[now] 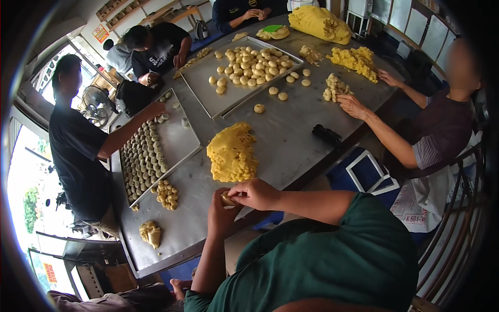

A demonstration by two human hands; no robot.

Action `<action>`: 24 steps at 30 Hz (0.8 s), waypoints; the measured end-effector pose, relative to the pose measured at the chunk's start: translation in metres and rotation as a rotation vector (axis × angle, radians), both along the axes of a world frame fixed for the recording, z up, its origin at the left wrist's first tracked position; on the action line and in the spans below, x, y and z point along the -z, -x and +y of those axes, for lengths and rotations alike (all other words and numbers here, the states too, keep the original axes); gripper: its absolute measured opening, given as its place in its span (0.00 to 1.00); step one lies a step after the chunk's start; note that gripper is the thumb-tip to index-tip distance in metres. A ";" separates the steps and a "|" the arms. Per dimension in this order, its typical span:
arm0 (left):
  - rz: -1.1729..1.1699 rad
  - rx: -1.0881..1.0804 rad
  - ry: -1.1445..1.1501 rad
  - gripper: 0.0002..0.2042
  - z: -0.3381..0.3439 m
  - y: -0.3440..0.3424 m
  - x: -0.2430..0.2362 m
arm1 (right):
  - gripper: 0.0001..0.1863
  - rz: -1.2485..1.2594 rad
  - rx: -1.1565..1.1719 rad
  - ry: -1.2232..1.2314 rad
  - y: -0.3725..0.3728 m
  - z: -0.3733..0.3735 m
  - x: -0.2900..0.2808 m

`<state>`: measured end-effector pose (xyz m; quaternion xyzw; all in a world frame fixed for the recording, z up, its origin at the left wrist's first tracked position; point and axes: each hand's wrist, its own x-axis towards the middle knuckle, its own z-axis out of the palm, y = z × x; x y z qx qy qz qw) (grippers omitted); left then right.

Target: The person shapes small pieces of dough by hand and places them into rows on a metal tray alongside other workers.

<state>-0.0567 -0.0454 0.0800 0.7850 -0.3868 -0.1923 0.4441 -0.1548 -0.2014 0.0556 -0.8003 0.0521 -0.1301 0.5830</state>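
Note:
A small pale piece of dough (pixel 226 198) sits cupped in my left hand (pixel 222 214), whose fingers curl round it. My right hand (pixel 255 194) pinches at the same piece from the right, fingertips closed together. Both hands are at the near edge of the metal table. Just beyond them rises a big crumbly yellow mound of filling or dough (pixel 233 152). Left of my hands lie a cluster of small yellowish balls (pixel 167 196) and a smooth lump of dough (pixel 150 233).
One tray (pixel 182 136) holds rows of greenish-grey balls; another tray (pixel 200 99) holds many pale round balls. A black object (pixel 326 134) lies right of the mound. A co-worker's hand (pixel 354 106) touches crumbly dough (pixel 335 87). Other people work around the table.

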 end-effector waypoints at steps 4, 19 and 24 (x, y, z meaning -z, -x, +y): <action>-0.113 0.081 -0.246 0.25 0.011 -0.010 -0.004 | 0.12 -0.405 0.059 0.797 0.006 0.001 -0.009; -0.304 0.130 -0.445 0.20 -0.005 -0.003 0.003 | 0.04 -0.252 0.012 0.581 -0.004 0.004 0.035; -0.240 0.048 -0.120 0.21 -0.007 -0.006 0.013 | 0.16 -0.294 0.173 0.156 0.002 0.006 0.017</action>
